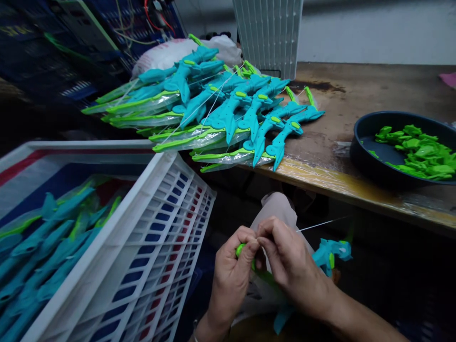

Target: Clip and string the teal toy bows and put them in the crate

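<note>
My left hand (pixel 233 275) is closed around the green limb tip of a teal-and-green toy bow (pixel 326 254). Fingertips of my right hand (pixel 285 256) pinch together right against the left thumb at that tip. From behind the right hand a white string (pixel 317 225) runs out to the right, and the pinched end appears to be string too, though fingers hide most of it. The bow lies across my lap, its middle covered by my right hand and forearm; its teal body shows to the right.
Several toy bows (pixel 228 104) are piled on the wooden table (pixel 342 95). A dark round pan (pixel 370 161) at the right holds small green parts (pixel 423 152). At the left stands a white plastic crate (pixel 142 228) with more bows inside. A grey ribbed panel (pixel 270 38) stands against the wall.
</note>
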Motion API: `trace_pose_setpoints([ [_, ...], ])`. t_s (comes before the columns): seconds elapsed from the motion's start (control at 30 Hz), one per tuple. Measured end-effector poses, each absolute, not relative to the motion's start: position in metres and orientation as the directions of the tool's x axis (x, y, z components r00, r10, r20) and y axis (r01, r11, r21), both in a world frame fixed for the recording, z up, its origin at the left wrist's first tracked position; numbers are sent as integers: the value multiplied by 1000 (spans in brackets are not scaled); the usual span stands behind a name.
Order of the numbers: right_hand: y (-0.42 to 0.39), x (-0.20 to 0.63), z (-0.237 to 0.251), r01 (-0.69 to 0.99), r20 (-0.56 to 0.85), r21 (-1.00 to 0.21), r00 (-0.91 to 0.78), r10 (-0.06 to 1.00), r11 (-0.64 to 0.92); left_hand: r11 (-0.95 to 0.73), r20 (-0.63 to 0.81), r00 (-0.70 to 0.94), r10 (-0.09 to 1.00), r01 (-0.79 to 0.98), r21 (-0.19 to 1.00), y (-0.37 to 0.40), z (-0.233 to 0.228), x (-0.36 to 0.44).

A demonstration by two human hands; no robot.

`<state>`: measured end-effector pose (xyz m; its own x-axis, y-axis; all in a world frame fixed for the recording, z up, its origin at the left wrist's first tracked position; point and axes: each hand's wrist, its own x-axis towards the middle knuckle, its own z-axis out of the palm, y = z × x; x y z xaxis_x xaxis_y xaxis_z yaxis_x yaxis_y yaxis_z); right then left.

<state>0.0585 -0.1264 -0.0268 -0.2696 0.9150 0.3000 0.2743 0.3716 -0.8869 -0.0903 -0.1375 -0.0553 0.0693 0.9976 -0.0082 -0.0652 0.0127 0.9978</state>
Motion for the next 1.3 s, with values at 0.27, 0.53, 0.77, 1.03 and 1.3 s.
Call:
trace_pose_setpoints([
  [0.27,-123,66,-31,5,46,-999,-285,957,50,85,-84,28,996,-51,995,-140,-50,-83],
  [0.53,-122,73,-31,-18,40,-999,-291,956,37,79,-79,14,997,-4,997,-143,-50,-75],
  [0.77,-122,74,-34,10,156,-987,-209,965,161,167,-158,111,981,-72,983,-140,-52,-80],
  [1.03,-130,70,-49,331,592,-719,-168,788,611,373,-333,168,928,-459,806,-133,-49,-79],
  [1.3,-133,71,-45,352,587,-708,-189,787,612,387,-352,165,921,-476,790,-131,-42,-78],
])
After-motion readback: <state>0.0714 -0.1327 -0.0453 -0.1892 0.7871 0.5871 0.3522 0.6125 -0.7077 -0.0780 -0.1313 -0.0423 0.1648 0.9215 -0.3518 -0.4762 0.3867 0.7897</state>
